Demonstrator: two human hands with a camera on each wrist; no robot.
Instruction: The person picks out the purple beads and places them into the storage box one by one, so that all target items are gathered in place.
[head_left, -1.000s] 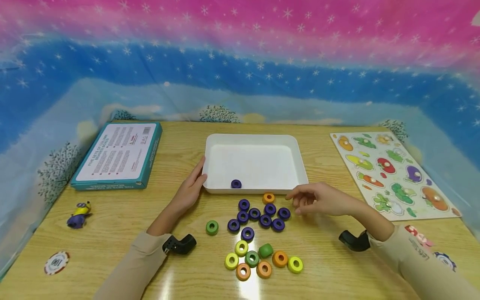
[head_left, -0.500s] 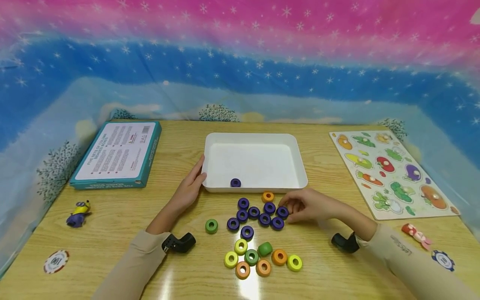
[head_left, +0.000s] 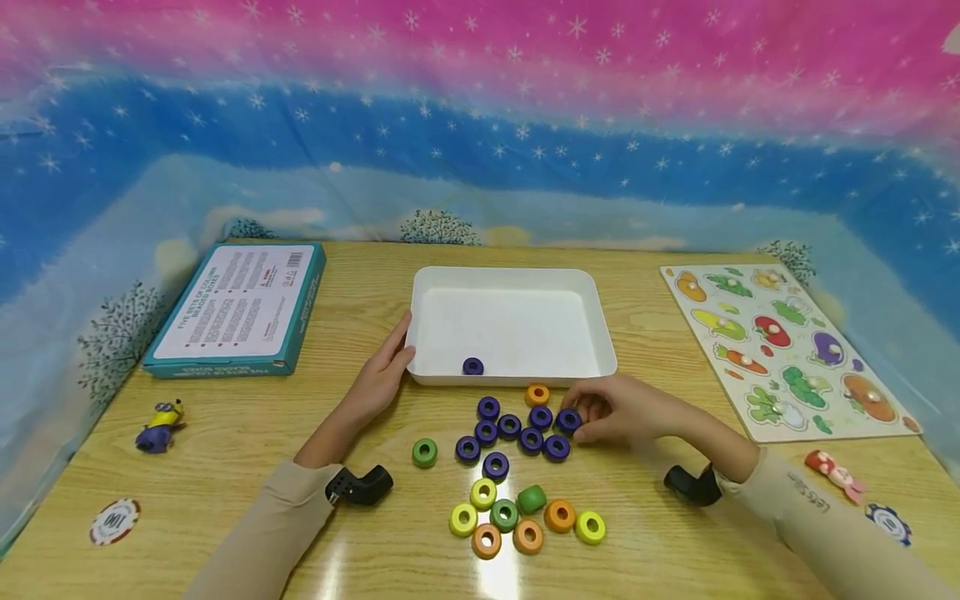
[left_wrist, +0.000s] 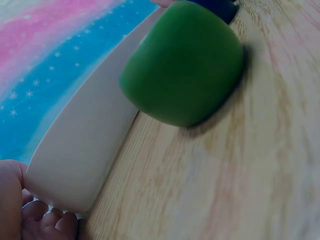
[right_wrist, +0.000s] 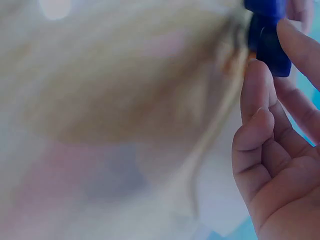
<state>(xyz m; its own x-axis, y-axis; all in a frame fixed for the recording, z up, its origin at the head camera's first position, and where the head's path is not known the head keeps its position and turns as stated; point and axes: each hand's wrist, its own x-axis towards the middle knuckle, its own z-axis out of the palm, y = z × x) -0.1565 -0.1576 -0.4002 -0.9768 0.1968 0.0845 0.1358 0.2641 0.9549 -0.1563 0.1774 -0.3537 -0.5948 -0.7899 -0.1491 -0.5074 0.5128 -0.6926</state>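
Observation:
My left hand (head_left: 378, 377) holds the left side of a white tray (head_left: 513, 381), thumb near its front corner; in the left wrist view the fingers (left_wrist: 47, 222) curl at the tray's end. A single purple ring bead (head_left: 472, 367) lies inside the tray by the front wall. In front of the tray, my right hand (head_left: 626, 408) pinches the rightmost purple bead (head_left: 568, 421) between thumb and fingers. The right wrist view shows this dark blue-purple bead (right_wrist: 274, 52) between the fingertips. Several more purple beads (head_left: 531, 441) lie loose to its left.
An orange bead (head_left: 537, 395) sits just before the tray, a green bead (head_left: 424, 452) by the left forearm. Several yellow, green and orange beads (head_left: 528, 537) lie nearer. A teal box (head_left: 236, 308), minion figure (head_left: 159, 427), vegetable puzzle board (head_left: 787, 350) and poker chips (head_left: 115, 522) stand around.
My right hand has come left and slightly down from the tray's front right corner to the rightmost purple bead, and now pinches it. The left hand and tray have stayed put.

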